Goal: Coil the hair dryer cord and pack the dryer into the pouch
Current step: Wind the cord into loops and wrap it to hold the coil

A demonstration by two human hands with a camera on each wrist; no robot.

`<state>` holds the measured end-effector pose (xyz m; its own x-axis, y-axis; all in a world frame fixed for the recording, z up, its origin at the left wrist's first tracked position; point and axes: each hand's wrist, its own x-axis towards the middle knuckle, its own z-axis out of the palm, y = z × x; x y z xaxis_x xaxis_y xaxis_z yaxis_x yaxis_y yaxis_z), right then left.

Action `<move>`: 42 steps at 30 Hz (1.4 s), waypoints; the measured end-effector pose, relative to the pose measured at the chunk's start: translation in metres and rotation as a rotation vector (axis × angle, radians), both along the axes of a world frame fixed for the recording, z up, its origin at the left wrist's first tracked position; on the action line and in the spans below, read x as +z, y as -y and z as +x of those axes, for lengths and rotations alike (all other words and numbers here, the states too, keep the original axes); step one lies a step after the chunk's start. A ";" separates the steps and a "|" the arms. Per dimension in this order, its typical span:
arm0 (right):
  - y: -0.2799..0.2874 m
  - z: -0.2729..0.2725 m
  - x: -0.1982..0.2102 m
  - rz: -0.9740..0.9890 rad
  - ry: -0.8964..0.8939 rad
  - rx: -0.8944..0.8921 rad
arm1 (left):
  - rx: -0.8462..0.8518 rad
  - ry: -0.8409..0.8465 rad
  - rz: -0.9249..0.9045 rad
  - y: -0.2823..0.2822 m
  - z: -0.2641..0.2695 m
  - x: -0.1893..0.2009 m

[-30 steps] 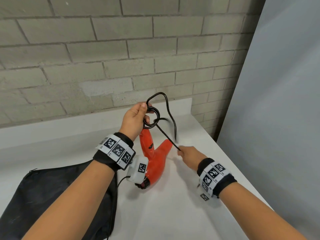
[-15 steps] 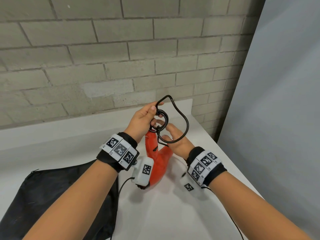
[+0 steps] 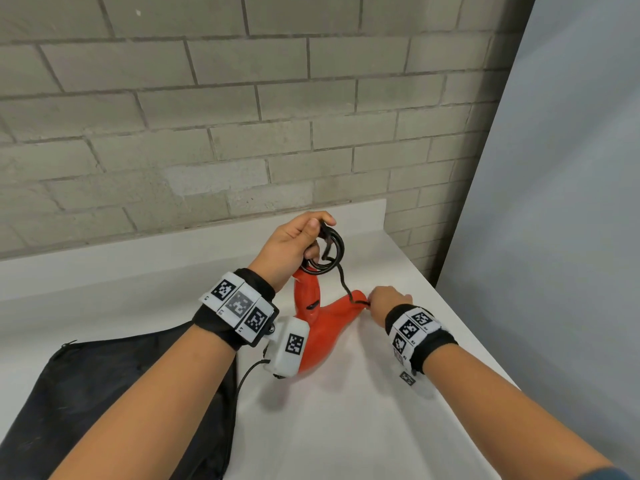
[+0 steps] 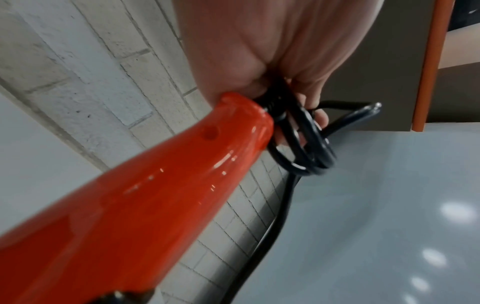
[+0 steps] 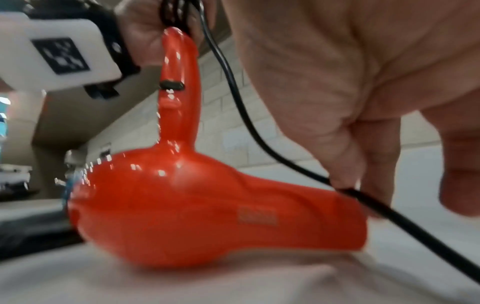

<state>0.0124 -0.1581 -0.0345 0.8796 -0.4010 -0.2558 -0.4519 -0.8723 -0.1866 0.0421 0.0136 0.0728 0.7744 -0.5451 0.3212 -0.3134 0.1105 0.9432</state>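
**Cord half coiled, dryer on the table**

The left hand (image 3: 294, 244) sits just above the middle of the head view, fingers curled round several small loops of the black cord (image 3: 330, 251) at the top of the dryer's handle. In the left wrist view those loops (image 4: 303, 148) hang bunched under the fingers (image 4: 320, 119), right at the handle's end, and one strand runs down toward the bottom of the frame.

The red dryer (image 3: 322, 327) rests on its side on the white table (image 3: 381, 427), in the centre of the head view, handle pointing up and away, nozzle toward the right.

The right hand (image 3: 388, 301), right of centre, pinches the cord at the nozzle's tip. The right wrist view shows the fingers (image 5: 345, 162) closed on the strand just above the nozzle of the dryer (image 5: 207, 209), the cord (image 5: 233, 86) rising from there to the loops at the top of the frame.

The black pouch (image 3: 104, 393) lies flat on the table at lower left, partly under the left forearm, beside the dryer's rear end
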 end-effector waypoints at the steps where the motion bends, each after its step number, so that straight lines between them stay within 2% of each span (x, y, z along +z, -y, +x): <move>1: -0.003 -0.001 0.003 0.069 0.065 0.059 | 0.005 0.007 0.005 0.002 0.000 0.000; 4: -0.018 -0.010 0.027 0.578 0.362 0.261 | 0.035 0.035 0.000 0.005 0.002 0.000; 6: -0.028 -0.014 0.042 0.719 0.512 0.384 | 0.062 0.045 -0.005 0.005 0.003 0.000; 9: -0.036 -0.017 0.050 0.729 0.695 0.435 | 0.093 0.034 -0.004 0.003 0.006 0.001; 11: -0.032 -0.015 0.049 0.728 0.743 0.352 | 0.062 0.017 0.004 0.001 0.008 -0.001; 16: -0.013 -0.001 0.042 0.682 0.593 0.172 | -0.020 0.043 0.053 -0.001 0.008 -0.002; 18: -0.014 -0.002 0.046 0.654 0.613 0.208 | -0.005 0.072 0.076 0.001 0.007 -0.001; 22: -0.024 -0.015 0.063 0.752 0.665 0.451 | 0.046 0.103 0.101 0.002 0.005 0.003; 27: -0.020 -0.007 0.074 0.612 0.789 0.312 | 0.014 0.063 0.144 0.002 -0.005 0.007; 33: -0.009 -0.004 0.106 0.460 0.988 0.189 | 0.090 0.146 0.239 0.004 -0.006 0.005; 38: -0.019 -0.018 0.124 0.403 1.107 0.231 | 0.112 0.146 0.367 0.002 -0.005 0.007; 42: -0.029 -0.028 0.133 0.462 1.152 0.326 | 0.005 0.156 0.418 0.000 -0.008 0.018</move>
<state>-0.0152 -0.1296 0.0982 0.7250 -0.2047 0.6576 0.3926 -0.6617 -0.6388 0.0341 0.0135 0.0913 0.7371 -0.6493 0.1874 -0.4549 -0.2718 0.8480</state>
